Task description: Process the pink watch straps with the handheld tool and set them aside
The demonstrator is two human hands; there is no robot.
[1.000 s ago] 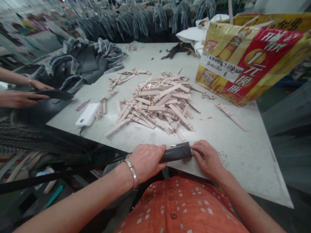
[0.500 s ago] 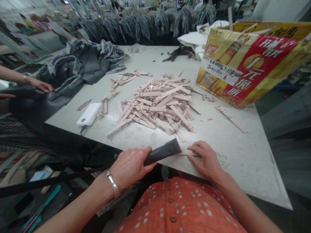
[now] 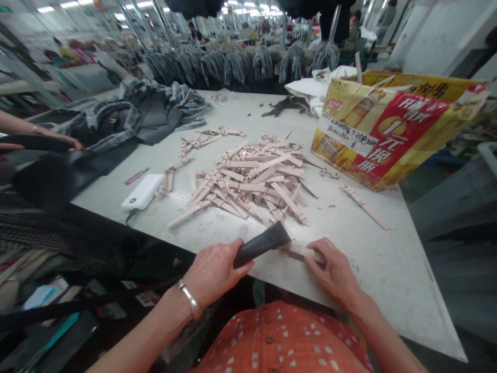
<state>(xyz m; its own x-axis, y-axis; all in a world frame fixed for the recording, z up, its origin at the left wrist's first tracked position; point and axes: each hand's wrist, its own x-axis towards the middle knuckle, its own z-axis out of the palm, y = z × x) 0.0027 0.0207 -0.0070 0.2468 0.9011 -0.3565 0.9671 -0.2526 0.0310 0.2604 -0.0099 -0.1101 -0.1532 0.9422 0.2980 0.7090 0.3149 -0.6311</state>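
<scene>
My left hand (image 3: 213,272) is closed around the near end of a dark flat tool (image 3: 263,242) that slants up to the right over the table's front edge. Its far end rests on a pale pink strap (image 3: 295,249) lying on the white table (image 3: 365,243). My right hand (image 3: 334,269) presses that strap down with its fingers curled on it. Just beyond lies a heap of several pale pink straps with gold buckles (image 3: 252,181).
A red and yellow printed bag (image 3: 388,129) stands at the right. A white power bank (image 3: 143,190) lies at the left edge. Dark denim bags (image 3: 132,116) pile at the far left, where another person's hands (image 3: 58,137) hold a dark piece. One loose strap (image 3: 365,206) lies right.
The dark tool has swung from lying flat across the edge to slanting up-right, uncovering the strap under my right hand. The view has tilted upward.
</scene>
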